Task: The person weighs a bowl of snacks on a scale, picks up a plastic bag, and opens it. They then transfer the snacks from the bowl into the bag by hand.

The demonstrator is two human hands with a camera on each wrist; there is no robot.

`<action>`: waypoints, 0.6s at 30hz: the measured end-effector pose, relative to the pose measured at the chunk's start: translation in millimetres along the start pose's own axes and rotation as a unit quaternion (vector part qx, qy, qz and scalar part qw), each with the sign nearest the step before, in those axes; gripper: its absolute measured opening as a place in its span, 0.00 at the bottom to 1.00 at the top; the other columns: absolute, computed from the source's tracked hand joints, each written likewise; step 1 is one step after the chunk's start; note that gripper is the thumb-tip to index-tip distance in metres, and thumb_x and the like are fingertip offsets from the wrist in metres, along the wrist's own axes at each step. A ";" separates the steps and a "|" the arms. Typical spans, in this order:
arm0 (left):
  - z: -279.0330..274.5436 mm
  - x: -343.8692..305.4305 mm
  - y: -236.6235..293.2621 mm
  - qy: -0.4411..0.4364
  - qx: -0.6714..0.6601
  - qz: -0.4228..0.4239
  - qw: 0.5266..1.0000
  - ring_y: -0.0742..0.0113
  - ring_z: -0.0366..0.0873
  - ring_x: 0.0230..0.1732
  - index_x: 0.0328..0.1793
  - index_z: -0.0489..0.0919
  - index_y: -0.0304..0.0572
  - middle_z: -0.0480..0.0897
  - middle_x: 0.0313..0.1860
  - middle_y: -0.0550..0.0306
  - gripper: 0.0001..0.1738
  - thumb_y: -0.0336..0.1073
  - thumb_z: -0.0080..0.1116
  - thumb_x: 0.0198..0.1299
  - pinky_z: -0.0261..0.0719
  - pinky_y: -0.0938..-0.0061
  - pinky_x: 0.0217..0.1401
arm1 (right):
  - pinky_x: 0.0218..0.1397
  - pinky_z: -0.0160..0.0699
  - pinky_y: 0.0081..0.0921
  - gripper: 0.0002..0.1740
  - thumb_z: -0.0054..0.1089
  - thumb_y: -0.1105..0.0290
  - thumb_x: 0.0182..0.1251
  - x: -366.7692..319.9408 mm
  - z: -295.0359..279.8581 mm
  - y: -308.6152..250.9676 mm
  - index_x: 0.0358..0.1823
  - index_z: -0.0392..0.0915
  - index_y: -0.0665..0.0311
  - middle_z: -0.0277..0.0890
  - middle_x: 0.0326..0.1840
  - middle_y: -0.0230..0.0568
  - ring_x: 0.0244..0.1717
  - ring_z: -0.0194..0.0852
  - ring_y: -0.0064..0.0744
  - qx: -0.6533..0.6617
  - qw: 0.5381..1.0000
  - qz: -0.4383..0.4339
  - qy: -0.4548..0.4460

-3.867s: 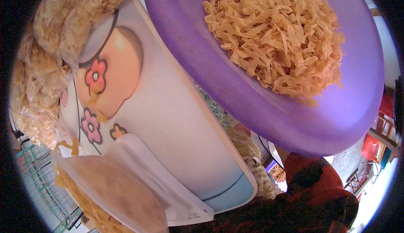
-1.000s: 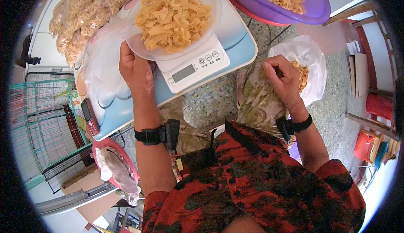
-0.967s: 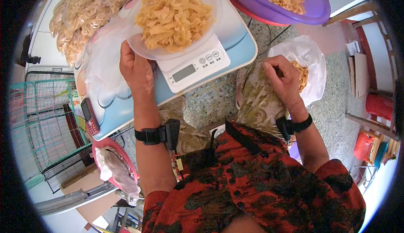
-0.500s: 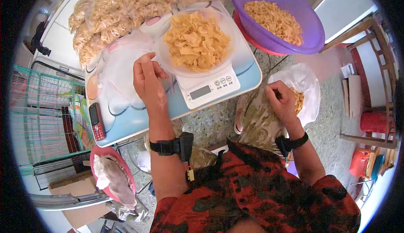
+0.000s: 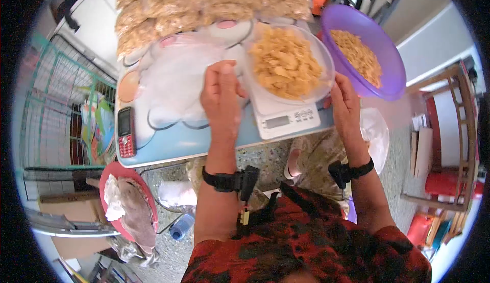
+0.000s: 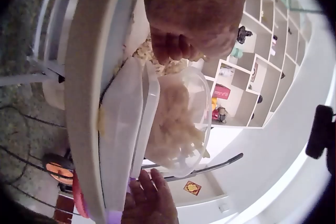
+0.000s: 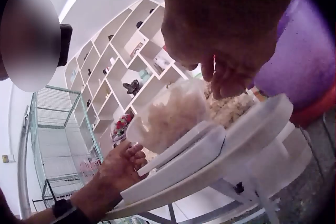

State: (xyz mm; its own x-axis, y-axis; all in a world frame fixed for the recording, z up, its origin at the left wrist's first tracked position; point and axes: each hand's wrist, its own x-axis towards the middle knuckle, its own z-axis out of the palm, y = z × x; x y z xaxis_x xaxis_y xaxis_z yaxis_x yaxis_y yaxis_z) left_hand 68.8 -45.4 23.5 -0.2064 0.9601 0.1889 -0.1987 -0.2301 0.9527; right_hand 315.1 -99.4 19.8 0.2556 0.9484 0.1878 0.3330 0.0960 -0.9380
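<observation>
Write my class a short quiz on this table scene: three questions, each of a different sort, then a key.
1. True or false: the bowl rests on the scale and holds flakes.

2. Multiple choice: in the head view, what colour is the basin to the right of the bowl?
A) green
B) purple
C) yellow

3. Fill in the blank: the hand nearer the phone is the person's ____ hand.

Key: 1. True; 2. B; 3. left
</observation>
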 end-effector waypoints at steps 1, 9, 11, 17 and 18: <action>0.2 -0.9 1.0 -0.006 0.004 -0.005 1.000 0.78 0.68 0.21 0.50 0.77 0.37 0.71 0.22 0.65 0.18 0.46 0.49 0.74 0.70 0.81 0.25 | 0.49 0.75 0.24 0.14 0.47 0.70 0.76 3.4 7.5 11.7 0.58 0.73 0.66 0.79 0.46 0.38 0.42 0.75 0.25 -0.054 0.998 -0.041 0.008; -2.2 -0.9 -8.5 -0.022 0.023 -0.035 0.999 0.80 0.66 0.20 0.48 0.77 0.36 0.72 0.22 0.65 0.16 0.44 0.50 0.73 0.66 0.82 0.23 | 0.56 0.74 0.30 0.13 0.49 0.74 0.72 0.6 15.7 31.2 0.56 0.73 0.66 0.80 0.48 0.46 0.50 0.78 0.35 -0.128 0.983 -0.122 0.050; -1.2 -1.8 -7.2 -0.027 -0.003 -0.043 0.999 0.80 0.66 0.20 0.47 0.77 0.36 0.73 0.22 0.65 0.16 0.44 0.50 0.74 0.65 0.81 0.22 | 0.56 0.75 0.31 0.14 0.50 0.73 0.71 1.6 15.4 35.8 0.56 0.73 0.66 0.80 0.49 0.48 0.50 0.80 0.39 -0.176 0.970 -0.161 0.054; 1.1 -1.4 -9.7 -0.018 0.037 -0.045 0.998 0.79 0.66 0.19 0.50 0.77 0.35 0.75 0.24 0.63 0.16 0.42 0.49 0.74 0.66 0.81 0.21 | 0.57 0.75 0.33 0.15 0.50 0.73 0.71 -3.6 19.9 27.5 0.57 0.74 0.66 0.80 0.51 0.50 0.53 0.80 0.43 -0.160 0.976 -0.142 0.043; 1.2 -1.6 -9.4 -0.015 0.033 -0.045 0.998 0.80 0.66 0.20 0.50 0.77 0.35 0.75 0.25 0.64 0.16 0.42 0.49 0.74 0.66 0.81 0.22 | 0.57 0.75 0.33 0.15 0.50 0.72 0.72 -4.0 19.7 26.1 0.57 0.74 0.66 0.80 0.51 0.50 0.54 0.80 0.44 -0.161 0.976 -0.141 0.046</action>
State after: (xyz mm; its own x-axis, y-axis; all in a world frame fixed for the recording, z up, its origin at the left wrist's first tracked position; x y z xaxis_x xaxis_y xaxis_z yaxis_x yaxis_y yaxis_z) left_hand 72.2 -44.5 14.5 -0.1619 0.9809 0.1075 -0.1516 -0.1323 0.9795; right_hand 304.9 -94.7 -11.2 0.1876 0.8660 0.4636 0.6656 0.2350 -0.7083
